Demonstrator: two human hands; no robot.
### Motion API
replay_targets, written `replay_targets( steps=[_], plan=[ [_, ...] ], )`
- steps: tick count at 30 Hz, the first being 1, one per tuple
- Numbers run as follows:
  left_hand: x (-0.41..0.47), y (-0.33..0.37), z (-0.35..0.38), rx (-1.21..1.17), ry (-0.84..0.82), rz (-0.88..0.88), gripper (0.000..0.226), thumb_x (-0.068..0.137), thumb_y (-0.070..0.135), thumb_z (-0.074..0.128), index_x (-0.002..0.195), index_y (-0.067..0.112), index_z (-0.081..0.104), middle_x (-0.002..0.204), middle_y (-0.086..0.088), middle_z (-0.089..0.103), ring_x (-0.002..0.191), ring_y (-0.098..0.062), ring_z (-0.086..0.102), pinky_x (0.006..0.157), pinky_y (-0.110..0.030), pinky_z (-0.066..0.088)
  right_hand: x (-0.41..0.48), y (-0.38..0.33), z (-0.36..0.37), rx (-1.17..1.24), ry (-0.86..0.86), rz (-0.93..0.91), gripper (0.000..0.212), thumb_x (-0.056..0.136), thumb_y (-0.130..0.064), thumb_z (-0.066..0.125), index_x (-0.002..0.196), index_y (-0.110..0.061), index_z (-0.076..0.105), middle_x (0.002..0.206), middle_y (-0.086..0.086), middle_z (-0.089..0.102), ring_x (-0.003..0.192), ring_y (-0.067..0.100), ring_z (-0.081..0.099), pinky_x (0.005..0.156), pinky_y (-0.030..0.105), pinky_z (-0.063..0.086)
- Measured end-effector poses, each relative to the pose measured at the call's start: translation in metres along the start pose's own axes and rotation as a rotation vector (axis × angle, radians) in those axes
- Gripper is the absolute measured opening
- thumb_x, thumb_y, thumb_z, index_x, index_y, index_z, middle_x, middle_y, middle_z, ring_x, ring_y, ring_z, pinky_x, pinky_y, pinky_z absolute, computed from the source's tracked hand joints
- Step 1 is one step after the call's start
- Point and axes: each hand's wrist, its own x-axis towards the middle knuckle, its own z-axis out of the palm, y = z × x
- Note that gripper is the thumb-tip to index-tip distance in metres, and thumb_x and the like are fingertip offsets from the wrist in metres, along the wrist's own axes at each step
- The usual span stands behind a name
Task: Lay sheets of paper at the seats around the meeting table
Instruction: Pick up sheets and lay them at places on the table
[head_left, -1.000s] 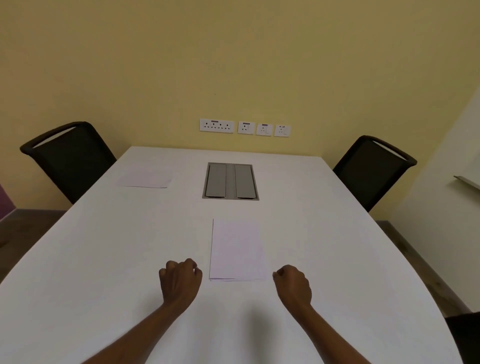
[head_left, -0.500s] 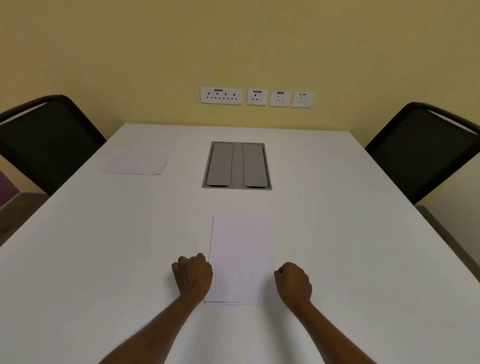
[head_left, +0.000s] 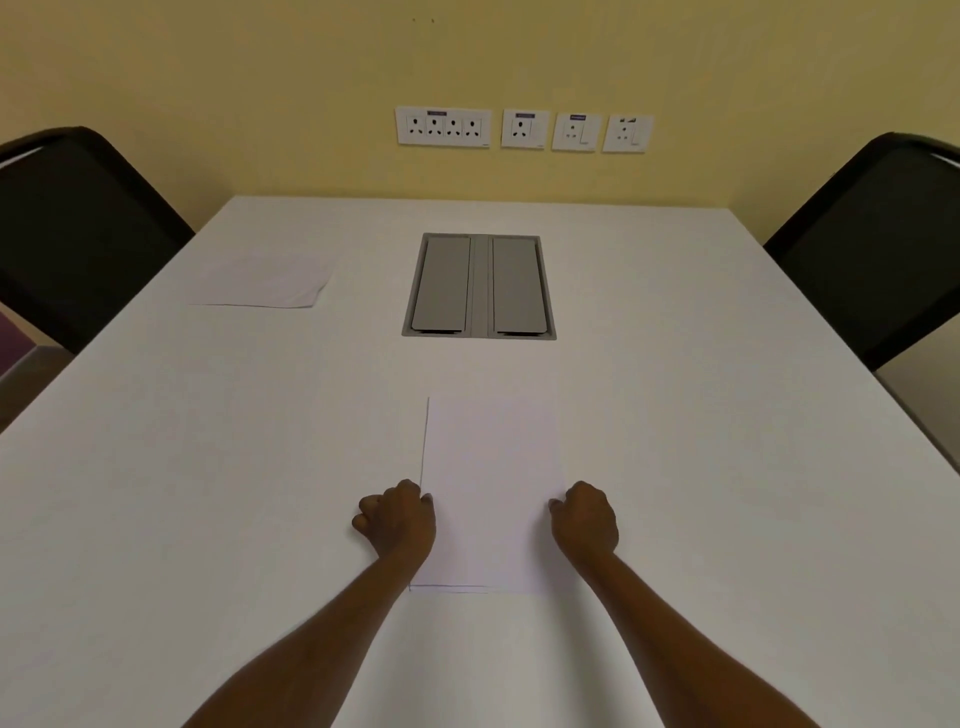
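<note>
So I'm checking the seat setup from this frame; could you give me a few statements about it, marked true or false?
1. A white paper sheet lies before the black chair on the left. True.
2. The black chair on the right has a sheet too. False: none there.
3. The grey metal cable hatch stands open. False: both flaps are shut.
4. The left hand and right hand flank the near stack of white paper. True.
</note>
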Motion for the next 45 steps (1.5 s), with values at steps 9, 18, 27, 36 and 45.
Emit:
replay_targets(
  steps=[9,18,27,36,45],
  plan=[
    [-0.003,0.009,-0.003,0.051,0.041,-0.006,0.02,0.093,0.033,0.053,0.104,0.022,0.065,0.102,-0.001,0.07,0.105,-0.026,0.055,0.086,-0.037,0.033,-0.007,-0.005,0.005,0.113,0.1,0.084,0.013,0.093,-0.018,0.055,0.093,-0.01,0.065,0.099,0.007,0.068,0.092,0.028,0.065,0.067,0.028,0.044],
    [0.0,0.01,-0.013,-0.09,0.032,-0.093,0.015,0.092,0.026,0.058,0.1,0.022,0.069,0.1,-0.003,0.071,0.106,-0.027,0.053,0.084,-0.036,0.032,-0.02,-0.008,0.007,0.328,0.145,0.103,0.009,0.092,-0.015,0.058,0.091,-0.009,0.064,0.097,0.008,0.069,0.088,0.028,0.064,0.068,0.029,0.042],
    [-0.034,-0.064,-0.097,-0.548,0.003,-0.104,0.016,0.083,0.016,0.066,0.068,0.022,0.061,0.092,0.002,0.073,0.1,-0.028,0.063,0.095,-0.038,0.034,-0.121,-0.032,0.004,0.604,0.104,0.117,0.012,0.085,-0.017,0.068,0.074,-0.014,0.07,0.086,0.011,0.073,0.079,0.029,0.066,0.074,0.029,0.048],
    [-0.043,-0.214,-0.172,-0.538,0.113,-0.157,0.027,0.081,0.002,0.058,0.067,0.024,0.061,0.07,0.017,0.065,0.087,-0.015,0.061,0.097,-0.04,0.043,-0.258,-0.066,0.071,0.798,-0.183,0.181,0.011,0.081,-0.006,0.066,0.072,-0.012,0.068,0.072,0.001,0.069,0.065,0.021,0.061,0.065,0.029,0.049],
    [-0.06,-0.319,-0.176,-0.385,0.074,-0.114,0.011,0.078,0.011,0.069,0.073,0.021,0.069,0.077,0.006,0.073,0.103,-0.018,0.058,0.081,-0.034,0.024,-0.372,-0.061,0.153,0.759,-0.319,0.239,0.012,0.083,-0.009,0.067,0.072,-0.013,0.065,0.067,0.003,0.069,0.06,0.02,0.064,0.06,0.027,0.049]
  ],
)
